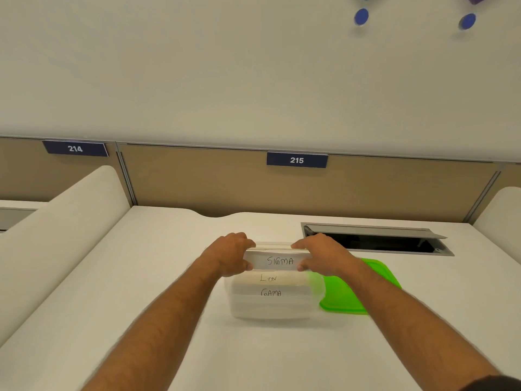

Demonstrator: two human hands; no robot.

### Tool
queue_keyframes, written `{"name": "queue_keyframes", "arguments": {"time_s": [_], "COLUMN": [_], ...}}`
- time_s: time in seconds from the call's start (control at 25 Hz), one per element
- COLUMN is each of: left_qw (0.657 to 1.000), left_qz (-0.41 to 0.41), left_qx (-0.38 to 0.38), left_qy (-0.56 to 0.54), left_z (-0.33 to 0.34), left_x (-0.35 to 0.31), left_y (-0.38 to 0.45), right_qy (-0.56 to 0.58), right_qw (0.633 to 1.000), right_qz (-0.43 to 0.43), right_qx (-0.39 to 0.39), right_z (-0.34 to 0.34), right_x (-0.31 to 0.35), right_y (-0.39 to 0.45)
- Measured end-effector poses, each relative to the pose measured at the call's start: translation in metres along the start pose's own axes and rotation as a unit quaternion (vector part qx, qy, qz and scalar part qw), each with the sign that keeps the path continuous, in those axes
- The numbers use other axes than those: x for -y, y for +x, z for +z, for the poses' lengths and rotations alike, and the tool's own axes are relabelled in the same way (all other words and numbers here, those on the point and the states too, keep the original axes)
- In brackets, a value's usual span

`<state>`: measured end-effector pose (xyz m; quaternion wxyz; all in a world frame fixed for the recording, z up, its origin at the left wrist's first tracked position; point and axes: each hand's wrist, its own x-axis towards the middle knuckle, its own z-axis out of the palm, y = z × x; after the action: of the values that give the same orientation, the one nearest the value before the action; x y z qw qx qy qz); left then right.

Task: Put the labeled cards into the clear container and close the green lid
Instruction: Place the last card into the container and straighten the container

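A clear container (270,309) stands open on the white desk. Inside it, cards marked LION (269,278) and GAMA (271,293) stand on edge. A white card marked SIGMA (279,261) is held over the container's far end, with more card edges just behind it. My left hand (231,256) pinches its left end and my right hand (321,253) pinches its right end. The green lid (358,292) lies flat on the desk, touching the container's right side, partly under my right forearm.
A cable hatch (375,241) with its flap raised opens in the desk behind my right hand. Curved white dividers (62,221) rise at the left and far right. A tan partition (197,179) with tags 214 and 215 closes the back.
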<state>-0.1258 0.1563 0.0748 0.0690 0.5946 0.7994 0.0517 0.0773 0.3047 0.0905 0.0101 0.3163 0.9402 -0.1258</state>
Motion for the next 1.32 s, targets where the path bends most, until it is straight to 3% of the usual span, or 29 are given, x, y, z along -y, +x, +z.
{"name": "queue_keyframes", "arguments": {"time_s": [0.52, 1.32], "left_qw": [0.987, 0.976], "left_qz": [-0.002, -0.040], "left_qx": [0.058, 0.093], "left_qy": [0.149, 0.194], "left_z": [0.038, 0.070], "left_x": [0.009, 0.010], "left_y": [0.041, 0.054], "right_qy": [-0.112, -0.206], "right_qw": [0.989, 0.971], "right_qz": [-0.005, -0.043], "right_qx": [0.095, 0.114], "right_z": [0.040, 0.072], "right_x": [-0.007, -0.005], "right_y": [0.051, 0.063]}}
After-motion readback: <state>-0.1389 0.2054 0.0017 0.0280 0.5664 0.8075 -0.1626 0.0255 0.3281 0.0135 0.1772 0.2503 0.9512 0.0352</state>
